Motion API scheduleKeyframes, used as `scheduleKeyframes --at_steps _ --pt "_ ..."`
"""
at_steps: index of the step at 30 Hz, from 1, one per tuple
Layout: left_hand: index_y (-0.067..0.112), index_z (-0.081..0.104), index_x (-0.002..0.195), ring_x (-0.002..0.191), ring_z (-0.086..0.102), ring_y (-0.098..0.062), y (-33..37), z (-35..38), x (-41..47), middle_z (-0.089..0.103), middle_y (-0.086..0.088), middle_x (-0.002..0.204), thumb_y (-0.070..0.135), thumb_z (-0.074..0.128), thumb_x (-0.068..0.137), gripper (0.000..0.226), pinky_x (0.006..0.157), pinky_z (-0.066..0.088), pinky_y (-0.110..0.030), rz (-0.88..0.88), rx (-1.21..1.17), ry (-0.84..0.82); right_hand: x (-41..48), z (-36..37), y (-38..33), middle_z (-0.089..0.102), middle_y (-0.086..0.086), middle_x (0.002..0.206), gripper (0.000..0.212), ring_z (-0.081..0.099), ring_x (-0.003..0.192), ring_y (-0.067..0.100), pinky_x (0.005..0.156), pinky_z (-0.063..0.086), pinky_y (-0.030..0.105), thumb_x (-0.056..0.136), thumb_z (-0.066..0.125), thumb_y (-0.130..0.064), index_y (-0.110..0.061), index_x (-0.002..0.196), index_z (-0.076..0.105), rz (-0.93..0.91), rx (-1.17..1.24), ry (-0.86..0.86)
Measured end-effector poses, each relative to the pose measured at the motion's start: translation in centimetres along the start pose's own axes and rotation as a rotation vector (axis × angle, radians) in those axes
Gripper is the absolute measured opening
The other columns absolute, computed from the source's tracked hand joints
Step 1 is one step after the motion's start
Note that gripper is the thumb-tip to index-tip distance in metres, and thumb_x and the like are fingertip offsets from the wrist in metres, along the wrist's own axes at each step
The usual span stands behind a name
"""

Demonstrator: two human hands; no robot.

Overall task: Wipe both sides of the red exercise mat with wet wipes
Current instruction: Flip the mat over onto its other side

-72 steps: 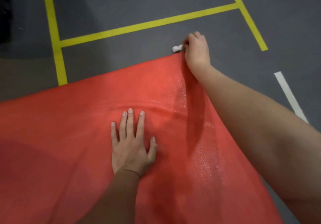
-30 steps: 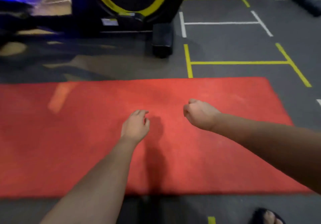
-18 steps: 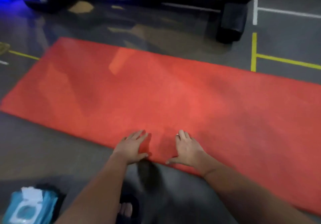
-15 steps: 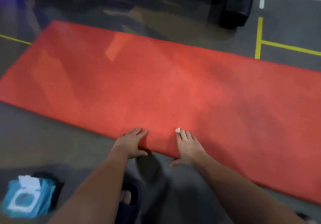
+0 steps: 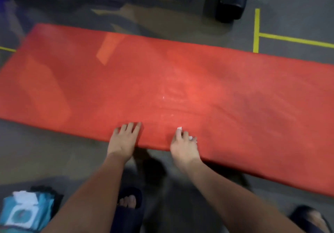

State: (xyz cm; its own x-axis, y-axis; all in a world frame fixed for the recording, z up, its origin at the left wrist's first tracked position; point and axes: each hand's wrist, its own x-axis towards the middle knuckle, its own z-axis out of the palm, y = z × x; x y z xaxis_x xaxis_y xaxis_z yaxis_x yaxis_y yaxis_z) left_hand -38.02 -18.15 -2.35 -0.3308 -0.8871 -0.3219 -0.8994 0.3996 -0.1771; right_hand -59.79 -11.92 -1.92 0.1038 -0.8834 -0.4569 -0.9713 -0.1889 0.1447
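Across the grey floor [image 5: 45, 151] of the head view I saw the long, rectangular red exercise mat [image 5: 180, 88] lying flat, its length running left to right and its near edge just in front of the person's feet in dark slippers [image 5: 129, 202]. The left hand [image 5: 124, 140] lay on that near edge with its fingers spread over the top surface. Its thumb was out of sight, so I could not tell whether it gripped the edge or only rested there. The right hand [image 5: 182, 146] sat just beside it on the same edge, fingers curled around a crumpled white wet wipe [image 5: 190, 138] that peeked out between them and pressed against the mat. A blue pack of wipes [image 5: 27, 213] with a white sheet sticking out of its lid stood on the floor at lower left, well apart from the mat. Beyond the far edge I made out yellow tape lines [image 5: 256, 32] and a black machine foot [image 5: 231, 1].
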Motion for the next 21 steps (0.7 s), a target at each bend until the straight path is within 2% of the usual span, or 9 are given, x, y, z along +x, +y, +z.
scheduleKeyframes --at_steps 2,3,5,6,9,11,17,21 --pt "0.021 0.064 0.131 0.102 0.062 -0.035 -1.2 -2.0 -0.5 0.064 -0.009 0.113 0.012 0.076 0.072 0.061 0.091 0.049 -0.049 -0.129 -0.058 0.129 -0.6 -3.2 1.2 0.036 0.029 0.146 0.049 0.052 0.113 0.043 0.088 0.051 0.058 0.088 0.053 -0.008 0.008 0.134 0.052 0.026 0.067 0.081" --pt "0.019 0.068 0.120 0.097 0.063 -0.036 -1.7 -3.5 -0.6 0.065 -0.010 0.105 0.012 0.079 0.066 0.055 0.089 0.049 -0.050 -0.201 -0.102 0.173 -1.0 -4.9 2.0 0.041 0.025 0.141 0.049 0.054 0.110 0.041 0.086 0.052 0.054 0.085 0.058 -0.012 0.006 0.130 0.055 0.043 0.089 0.130" --pt "0.016 0.070 0.104 0.092 0.063 -0.038 -2.1 -7.7 -0.3 0.066 -0.012 0.096 0.010 0.081 0.059 0.047 0.088 0.048 -0.050 -0.266 -0.180 0.251 -1.8 -9.0 3.4 0.054 0.017 0.118 0.041 0.059 0.095 0.036 0.076 0.053 0.047 0.072 0.066 -0.016 -0.001 0.110 0.067 0.074 0.123 0.241" --pt "0.014 0.071 0.100 0.091 0.063 -0.039 -2.2 -10.0 0.0 0.066 -0.012 0.094 0.008 0.081 0.057 0.045 0.090 0.047 -0.051 -0.277 -0.212 0.300 -2.2 -11.0 4.1 0.056 0.014 0.109 0.036 0.059 0.090 0.035 0.075 0.051 0.045 0.069 0.066 -0.017 -0.003 0.102 0.069 0.076 0.134 0.310" --pt "0.012 0.070 0.101 0.098 0.060 -0.038 -2.2 -17.1 1.8 0.066 -0.012 0.098 0.005 0.077 0.056 0.046 0.099 0.040 -0.052 -0.333 -0.281 0.468 -2.9 -17.0 6.5 0.055 0.014 0.107 0.034 0.057 0.094 0.035 0.081 0.045 0.045 0.071 0.063 -0.017 -0.004 0.102 0.064 0.106 0.176 0.444" --pt "0.014 0.069 0.102 0.101 0.057 -0.038 -2.1 -21.4 3.1 0.065 -0.012 0.099 0.003 0.073 0.059 0.045 0.104 0.034 -0.053 -0.364 -0.312 0.592 -3.2 -20.6 8.2 0.057 0.013 0.100 0.031 0.057 0.088 0.034 0.075 0.044 0.042 0.067 0.069 -0.021 -0.006 0.094 0.064 0.165 0.172 0.567" --pt "0.016 0.067 0.099 0.105 0.053 -0.035 -2.7 -32.0 5.0 0.064 -0.007 0.101 0.002 0.068 0.067 0.035 0.099 0.031 -0.052 -0.148 -0.291 0.752 -3.8 -27.7 13.7 0.056 0.008 0.111 0.045 0.055 0.102 0.030 0.086 0.042 0.041 0.078 0.067 -0.041 -0.009 0.108 0.064 0.282 0.152 0.791" --pt "0.017 0.067 0.102 0.103 0.056 -0.033 -2.3 -35.7 4.8 0.067 -0.006 0.099 0.010 0.070 0.070 0.033 0.093 0.033 -0.048 -0.009 -0.245 0.818 -4.3 -30.5 16.3 0.059 0.008 0.106 0.040 0.056 0.101 0.031 0.087 0.042 0.043 0.077 0.064 -0.038 -0.010 0.105 0.066 0.340 0.110 0.888"
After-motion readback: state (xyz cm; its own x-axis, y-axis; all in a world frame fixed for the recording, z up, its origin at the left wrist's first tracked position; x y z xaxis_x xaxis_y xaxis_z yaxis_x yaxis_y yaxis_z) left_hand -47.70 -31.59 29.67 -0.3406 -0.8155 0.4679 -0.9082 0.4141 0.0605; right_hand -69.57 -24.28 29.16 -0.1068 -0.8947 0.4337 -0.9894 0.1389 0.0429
